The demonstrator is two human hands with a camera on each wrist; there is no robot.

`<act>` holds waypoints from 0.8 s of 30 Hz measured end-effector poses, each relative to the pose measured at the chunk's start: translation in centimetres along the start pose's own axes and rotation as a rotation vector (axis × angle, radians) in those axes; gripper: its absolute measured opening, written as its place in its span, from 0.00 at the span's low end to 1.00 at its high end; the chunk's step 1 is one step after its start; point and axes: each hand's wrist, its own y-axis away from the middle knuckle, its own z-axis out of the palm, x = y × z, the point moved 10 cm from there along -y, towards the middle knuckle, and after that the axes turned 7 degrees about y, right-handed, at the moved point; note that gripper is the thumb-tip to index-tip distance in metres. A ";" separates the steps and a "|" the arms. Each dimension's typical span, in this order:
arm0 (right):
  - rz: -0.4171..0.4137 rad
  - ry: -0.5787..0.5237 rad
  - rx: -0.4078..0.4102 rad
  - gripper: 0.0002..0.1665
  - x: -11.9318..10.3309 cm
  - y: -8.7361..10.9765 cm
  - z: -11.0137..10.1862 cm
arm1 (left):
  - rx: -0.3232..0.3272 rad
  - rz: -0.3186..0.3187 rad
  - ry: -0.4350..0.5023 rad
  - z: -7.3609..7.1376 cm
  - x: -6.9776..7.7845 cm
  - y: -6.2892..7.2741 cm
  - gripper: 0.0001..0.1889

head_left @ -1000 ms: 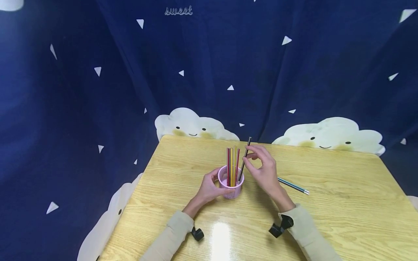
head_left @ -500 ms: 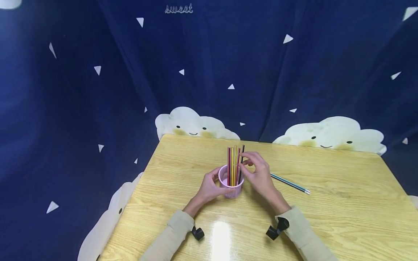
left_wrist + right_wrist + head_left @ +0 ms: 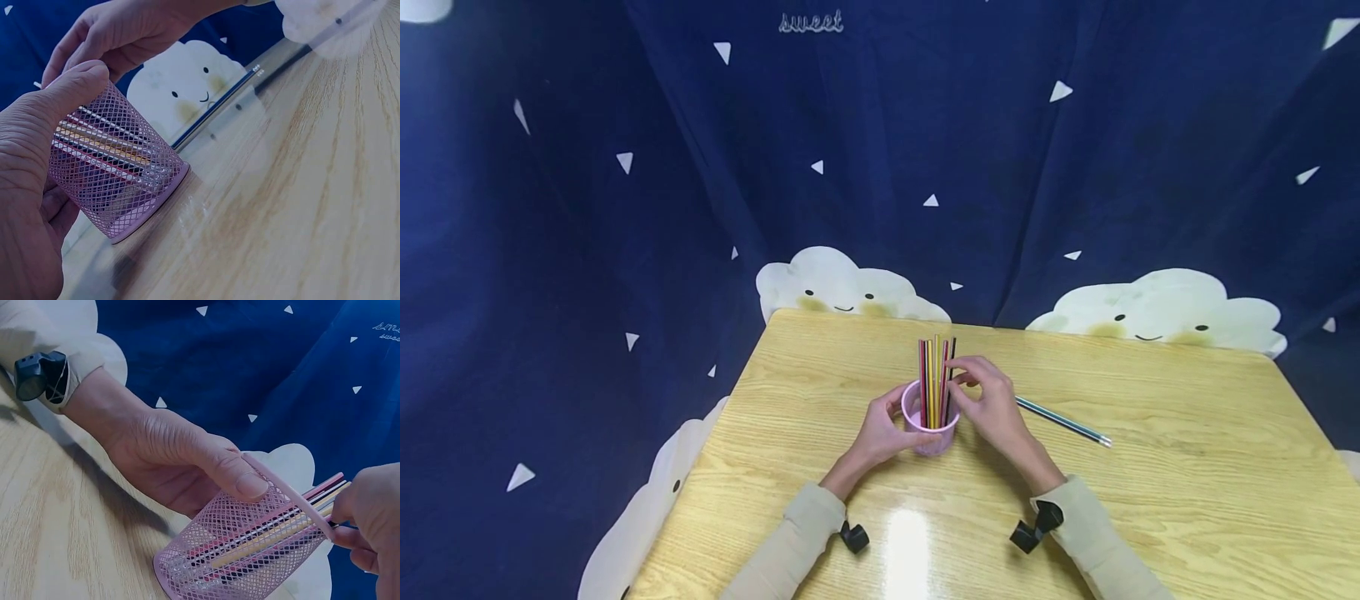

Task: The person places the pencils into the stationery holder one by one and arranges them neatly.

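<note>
A pink mesh pencil cup (image 3: 932,447) stands on the table, slightly left of the right hand. My left hand (image 3: 878,431) grips it round the side, thumb across the front near the rim. Several pencils (image 3: 933,367), red, yellow and dark, stand upright inside; their lower ends show through the mesh in both wrist views. At the cup's right edge, a black pencil (image 3: 953,345) stands with its lower part inside. My right hand (image 3: 997,410) pinches this pencil between thumb and fingers, close above the rim.
A dark teal pencil (image 3: 1063,421) with a white end lies on the wooden table (image 3: 1187,467), right of the right hand; part of it is hidden behind that hand. Behind the table hangs a dark blue curtain (image 3: 880,125) with clouds and triangles.
The right hand has moved left and down with the black pencil, which now stands lower and more upright against the other pencils. The left hand and the cup have stayed in place.
</note>
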 end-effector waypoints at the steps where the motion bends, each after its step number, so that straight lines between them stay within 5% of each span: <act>1: 0.004 0.005 -0.013 0.19 0.0 0.1 0.1 | -0.002 -0.001 -0.001 0.0 0.0 0.0 0.45; 24: 0.014 0.150 -0.072 0.11 3.1 3.3 -2.8 | 0.011 -0.004 -0.015 0.0 0.0 0.0 0.46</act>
